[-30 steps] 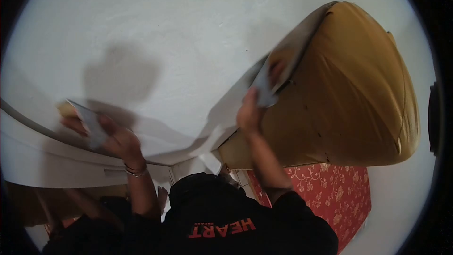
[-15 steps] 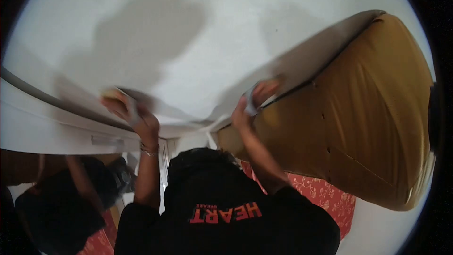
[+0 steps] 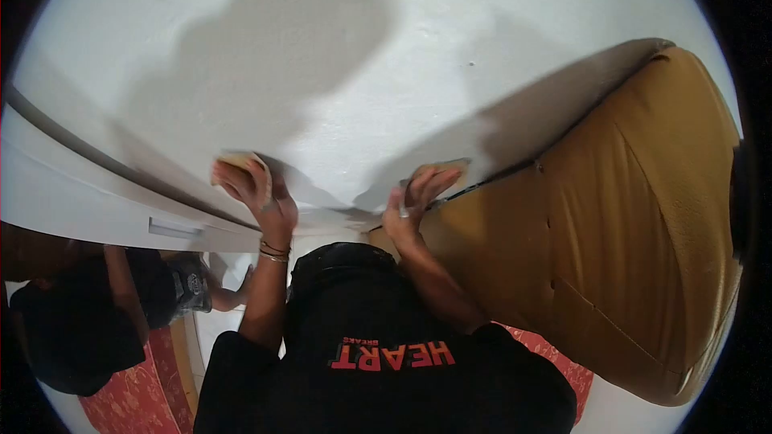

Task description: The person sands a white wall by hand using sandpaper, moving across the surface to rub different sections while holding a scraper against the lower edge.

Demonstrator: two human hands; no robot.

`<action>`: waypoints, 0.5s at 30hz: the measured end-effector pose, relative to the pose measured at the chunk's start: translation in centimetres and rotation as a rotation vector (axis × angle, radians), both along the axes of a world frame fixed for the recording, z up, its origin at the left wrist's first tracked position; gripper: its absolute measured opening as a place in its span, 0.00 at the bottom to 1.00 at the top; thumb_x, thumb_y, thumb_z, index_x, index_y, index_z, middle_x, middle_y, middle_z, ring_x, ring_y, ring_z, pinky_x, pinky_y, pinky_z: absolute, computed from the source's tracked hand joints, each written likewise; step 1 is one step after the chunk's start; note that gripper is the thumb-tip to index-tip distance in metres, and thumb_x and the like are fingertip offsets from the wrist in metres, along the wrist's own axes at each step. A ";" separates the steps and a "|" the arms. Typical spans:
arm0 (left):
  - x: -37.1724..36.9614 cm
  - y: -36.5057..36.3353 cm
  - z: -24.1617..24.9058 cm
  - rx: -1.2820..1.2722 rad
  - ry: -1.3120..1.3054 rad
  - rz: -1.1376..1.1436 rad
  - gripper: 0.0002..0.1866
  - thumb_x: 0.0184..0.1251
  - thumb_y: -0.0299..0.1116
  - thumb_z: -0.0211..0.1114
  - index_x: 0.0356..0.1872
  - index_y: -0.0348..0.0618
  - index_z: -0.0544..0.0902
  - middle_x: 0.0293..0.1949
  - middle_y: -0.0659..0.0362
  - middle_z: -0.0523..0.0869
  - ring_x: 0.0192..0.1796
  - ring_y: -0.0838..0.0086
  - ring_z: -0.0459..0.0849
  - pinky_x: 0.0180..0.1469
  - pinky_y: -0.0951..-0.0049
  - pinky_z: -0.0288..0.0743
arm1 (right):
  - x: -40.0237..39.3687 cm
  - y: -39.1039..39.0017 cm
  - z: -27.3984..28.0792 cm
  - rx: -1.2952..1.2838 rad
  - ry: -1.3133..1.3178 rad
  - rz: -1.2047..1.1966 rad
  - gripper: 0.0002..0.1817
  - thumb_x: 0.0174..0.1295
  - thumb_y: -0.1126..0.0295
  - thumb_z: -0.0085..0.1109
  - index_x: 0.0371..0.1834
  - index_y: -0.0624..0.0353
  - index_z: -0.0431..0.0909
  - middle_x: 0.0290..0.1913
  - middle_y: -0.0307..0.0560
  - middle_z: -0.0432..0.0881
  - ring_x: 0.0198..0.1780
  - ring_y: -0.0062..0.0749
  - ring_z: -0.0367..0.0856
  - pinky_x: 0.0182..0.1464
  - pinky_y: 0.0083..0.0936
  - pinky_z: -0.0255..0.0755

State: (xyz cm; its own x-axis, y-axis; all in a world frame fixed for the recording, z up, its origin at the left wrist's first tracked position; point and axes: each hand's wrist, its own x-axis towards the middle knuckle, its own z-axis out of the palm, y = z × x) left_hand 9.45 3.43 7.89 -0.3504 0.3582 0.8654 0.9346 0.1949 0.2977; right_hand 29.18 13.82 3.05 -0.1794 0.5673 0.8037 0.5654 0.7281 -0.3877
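My left hand [image 3: 275, 202] presses a folded tan sheet [image 3: 233, 159], which looks like sandpaper, against the white wall [image 3: 354, 104]. The fingers lie over the sheet and its edge shows beside the thumb. On the right, my right hand [image 3: 412, 207] is bent round a similar tan sheet [image 3: 454, 166], also at the wall surface. This hand is close to the back edge of a brown upholstered piece of furniture [image 3: 515, 249]. The faces of both sheets toward the wall are hidden.
A white cabinet [image 3: 96, 205] with a recessed handle stands along the left. Its mirror [image 3: 48, 245] reflects a dark-clothed person. Red floral fabric [image 3: 555, 354] shows under the brown furniture. Small marks dot the wall, and my shadow falls across it.
My left hand has moved right with its sheet, and my right hand slightly left and down. The hands are closer together, and the whole view has shifted a little.
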 end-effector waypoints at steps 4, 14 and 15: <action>-2.4 -0.1 10.1 0.222 -0.163 -0.061 0.34 0.71 0.38 0.42 0.66 0.30 0.36 0.69 0.44 0.35 0.71 0.58 0.37 0.69 0.65 0.34 | 0.0 0.7 12.1 -0.212 0.338 0.097 0.31 0.64 0.57 0.40 0.64 0.66 0.49 0.68 0.69 0.29 0.68 0.67 0.25 0.63 0.61 0.25; -3.0 -2.8 -5.9 -0.012 -0.205 -0.141 0.28 0.67 0.42 0.45 0.68 0.57 0.52 0.68 0.38 0.37 0.69 0.42 0.33 0.64 0.41 0.25 | -3.0 -4.8 -4.0 -0.110 -0.562 0.109 0.34 0.65 0.59 0.41 0.68 0.62 0.40 0.69 0.68 0.27 0.68 0.68 0.23 0.64 0.57 0.22; -3.6 -3.2 -5.4 -0.077 -0.223 -0.182 0.28 0.67 0.42 0.45 0.68 0.57 0.52 0.67 0.37 0.36 0.69 0.42 0.33 0.64 0.41 0.25 | -3.3 -4.3 -3.0 -0.108 -0.558 0.116 0.34 0.65 0.59 0.41 0.68 0.62 0.40 0.69 0.68 0.27 0.68 0.68 0.23 0.64 0.57 0.22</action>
